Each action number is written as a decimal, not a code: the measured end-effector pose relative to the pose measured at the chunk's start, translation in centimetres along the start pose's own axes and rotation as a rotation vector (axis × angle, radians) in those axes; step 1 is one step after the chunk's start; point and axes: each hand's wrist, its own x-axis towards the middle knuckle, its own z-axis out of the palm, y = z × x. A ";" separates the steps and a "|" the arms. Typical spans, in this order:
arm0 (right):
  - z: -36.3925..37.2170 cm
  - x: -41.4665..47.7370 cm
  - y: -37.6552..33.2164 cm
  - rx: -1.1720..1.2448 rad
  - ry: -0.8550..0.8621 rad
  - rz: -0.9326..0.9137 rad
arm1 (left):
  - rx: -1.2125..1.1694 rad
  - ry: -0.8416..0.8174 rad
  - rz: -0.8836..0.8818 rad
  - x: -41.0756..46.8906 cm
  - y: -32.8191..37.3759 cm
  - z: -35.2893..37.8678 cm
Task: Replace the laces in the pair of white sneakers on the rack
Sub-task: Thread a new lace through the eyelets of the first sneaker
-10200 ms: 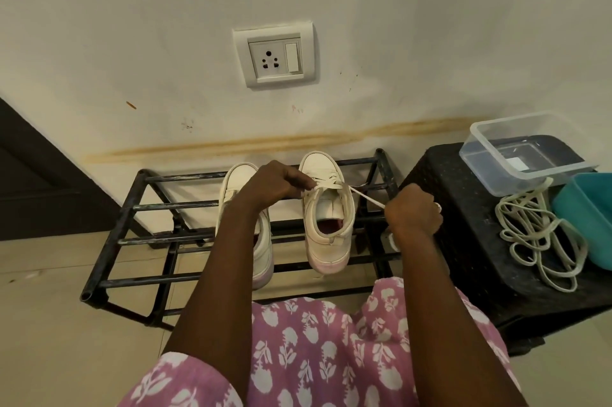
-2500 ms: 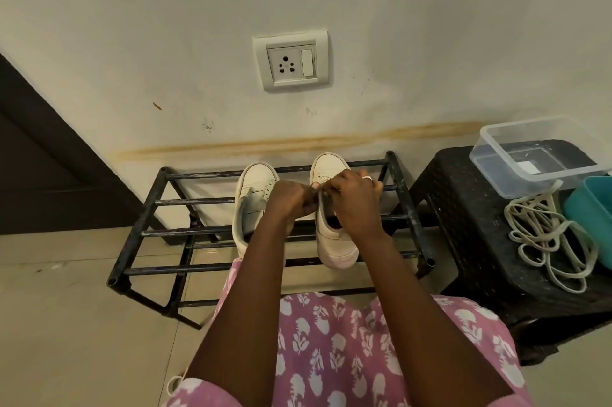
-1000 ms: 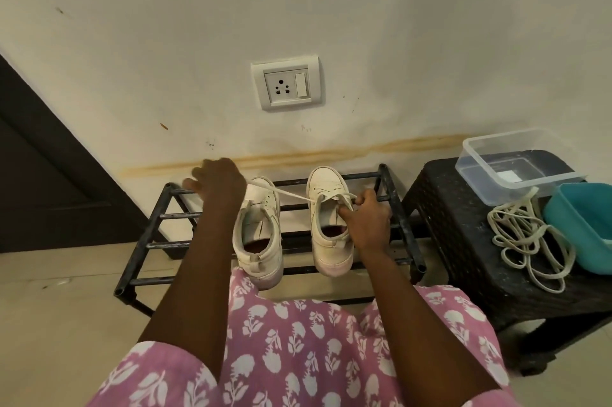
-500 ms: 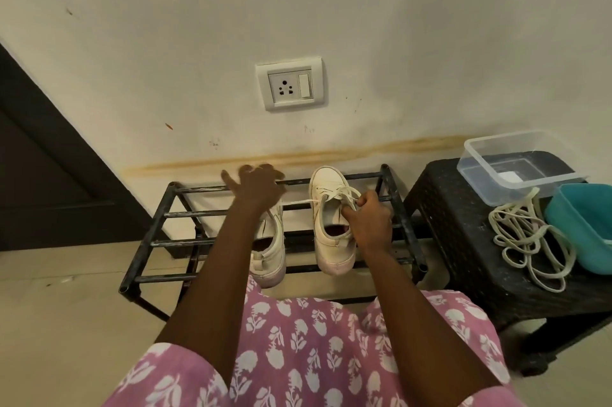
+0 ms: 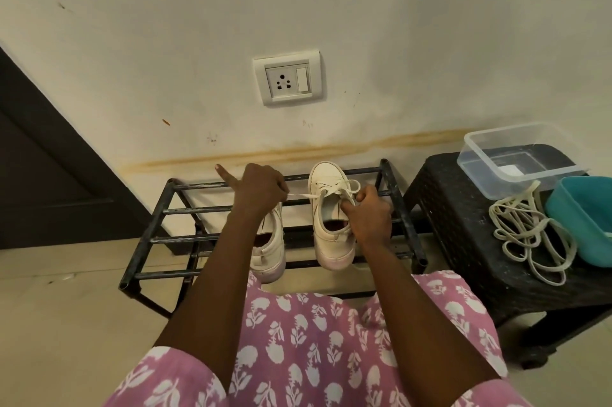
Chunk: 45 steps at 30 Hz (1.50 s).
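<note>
Left hand (image 5: pixel 261 188), closed, pulls lace (image 5: pixel 299 195) taut at frame centre; half a second ago it was spread open. Right hand (image 5: pixel 367 212) pinches right sneaker (image 5: pixel 331 207) tongue. No legible writing.

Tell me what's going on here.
A person is lacing the right-hand white sneaker on the black rack. The left hand pulls a lace end out sideways, while the right hand pinches the lace at the eyelets. The other sneaker waits beside it; loose laces lie on the stool.
</note>
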 end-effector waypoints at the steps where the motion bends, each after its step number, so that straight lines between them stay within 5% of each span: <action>1: 0.0 0.0 0.0 0.000 0.000 0.002 | 0.007 0.034 -0.032 0.0 -0.6 -0.4; 7: 0.0 0.0 -0.1 0.012 -0.016 0.003 | 0.081 0.282 -0.300 0.3 -3.2 -1.6; 11: 0.0 0.0 0.0 0.019 -0.015 -0.001 | 0.103 0.273 -0.379 0.2 -3.2 -1.0; 16: 0.2 0.2 0.1 0.004 -0.033 -0.008 | -0.090 0.027 -0.084 0.4 -0.7 0.5; 21: 0.0 0.0 0.0 -0.051 -0.020 -0.068 | -0.031 -0.183 0.243 -0.1 2.7 2.3; 29: 0.1 0.8 -0.3 -0.437 -0.010 -0.500 | 0.095 0.015 0.330 0.1 3.2 2.5; 40: 0.2 0.5 -0.3 -0.178 -0.035 -0.344 | 0.118 0.134 0.234 -1.2 2.8 2.4; 45: -0.3 -0.4 -0.6 -0.063 0.029 -0.096 | -0.215 0.298 0.109 -2.7 2.6 3.0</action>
